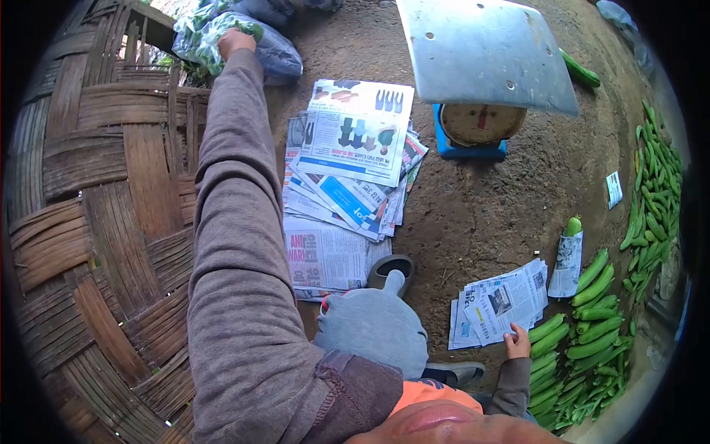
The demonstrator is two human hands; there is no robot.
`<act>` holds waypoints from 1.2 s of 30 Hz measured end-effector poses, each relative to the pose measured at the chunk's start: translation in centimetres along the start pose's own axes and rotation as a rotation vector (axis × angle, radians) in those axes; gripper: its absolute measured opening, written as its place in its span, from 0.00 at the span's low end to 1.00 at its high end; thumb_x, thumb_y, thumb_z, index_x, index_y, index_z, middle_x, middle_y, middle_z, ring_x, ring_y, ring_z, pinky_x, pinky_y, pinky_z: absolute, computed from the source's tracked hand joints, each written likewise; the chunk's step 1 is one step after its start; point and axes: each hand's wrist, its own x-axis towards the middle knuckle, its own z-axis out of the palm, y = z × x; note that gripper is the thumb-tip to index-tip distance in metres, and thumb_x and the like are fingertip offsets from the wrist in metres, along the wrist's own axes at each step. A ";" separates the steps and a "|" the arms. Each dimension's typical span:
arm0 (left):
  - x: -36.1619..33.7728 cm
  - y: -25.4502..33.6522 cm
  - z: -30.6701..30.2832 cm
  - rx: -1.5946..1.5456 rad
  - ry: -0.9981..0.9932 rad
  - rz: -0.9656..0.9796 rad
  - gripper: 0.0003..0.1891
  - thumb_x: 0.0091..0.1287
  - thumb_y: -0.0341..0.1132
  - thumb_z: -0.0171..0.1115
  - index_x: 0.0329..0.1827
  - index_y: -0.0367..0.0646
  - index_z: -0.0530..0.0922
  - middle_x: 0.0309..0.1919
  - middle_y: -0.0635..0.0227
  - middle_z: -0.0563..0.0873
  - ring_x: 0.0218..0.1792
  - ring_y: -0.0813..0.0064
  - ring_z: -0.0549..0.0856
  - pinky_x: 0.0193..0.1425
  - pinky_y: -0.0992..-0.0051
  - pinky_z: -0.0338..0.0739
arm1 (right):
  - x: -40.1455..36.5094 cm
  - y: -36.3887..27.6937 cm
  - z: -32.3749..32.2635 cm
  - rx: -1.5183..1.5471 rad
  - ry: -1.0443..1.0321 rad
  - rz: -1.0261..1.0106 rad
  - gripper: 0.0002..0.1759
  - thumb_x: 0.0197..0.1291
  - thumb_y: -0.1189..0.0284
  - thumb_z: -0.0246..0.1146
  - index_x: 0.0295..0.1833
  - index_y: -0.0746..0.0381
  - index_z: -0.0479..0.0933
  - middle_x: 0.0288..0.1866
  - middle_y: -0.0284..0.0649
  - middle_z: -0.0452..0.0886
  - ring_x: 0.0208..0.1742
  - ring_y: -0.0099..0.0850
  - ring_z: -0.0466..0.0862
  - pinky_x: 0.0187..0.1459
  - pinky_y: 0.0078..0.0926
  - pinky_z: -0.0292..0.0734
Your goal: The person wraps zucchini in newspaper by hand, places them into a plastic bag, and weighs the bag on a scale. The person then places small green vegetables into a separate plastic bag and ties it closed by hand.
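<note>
My left hand (237,43) reaches far out to the upper left. Its fingers are closed on a clear plastic bag (209,41) with green produce showing through. My right hand (518,344) is low on the right, fingers slightly bent and apart, with nothing seen in it. It is at the edge of a stack of cut newspaper sheets (499,303). Beside that stack, long green cucumbers (595,337) lie in a pile. One cucumber wrapped in newspaper (566,263) lies above the pile, its green tip sticking out.
A larger newspaper pile (347,148) lies on the dirt floor. A blue dial scale (473,144) with a metal pan (488,52) stands at the top. Green peppers (654,192) are heaped far right. A woven bamboo wall (103,214) runs along the left. A sandal (392,268) shows below my leg.
</note>
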 end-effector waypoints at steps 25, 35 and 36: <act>-7.7 -0.1 1.1 -0.184 0.076 -0.104 0.51 0.47 0.49 0.69 0.74 0.48 0.52 0.75 0.54 0.47 0.75 0.50 0.48 0.74 0.47 0.48 | -1.8 3.9 -1.5 0.055 0.148 -0.023 0.27 0.54 0.80 0.62 0.62 0.63 0.70 0.61 0.46 0.70 0.59 0.37 0.73 0.56 0.30 0.73; -8.5 -1.0 1.3 -0.322 0.064 -0.183 0.57 0.48 0.50 0.70 0.76 0.43 0.43 0.75 0.50 0.44 0.75 0.53 0.47 0.75 0.51 0.46 | -1.9 1.9 -1.0 0.035 0.199 -0.042 0.28 0.53 0.81 0.62 0.63 0.63 0.70 0.63 0.47 0.67 0.62 0.38 0.72 0.59 0.33 0.70; -8.4 -1.4 1.4 -0.325 0.072 -0.201 0.57 0.48 0.50 0.70 0.76 0.43 0.43 0.75 0.50 0.44 0.75 0.53 0.48 0.75 0.51 0.45 | -1.9 1.8 -1.0 0.032 0.199 -0.044 0.28 0.53 0.81 0.62 0.63 0.63 0.70 0.63 0.47 0.67 0.62 0.38 0.71 0.59 0.33 0.70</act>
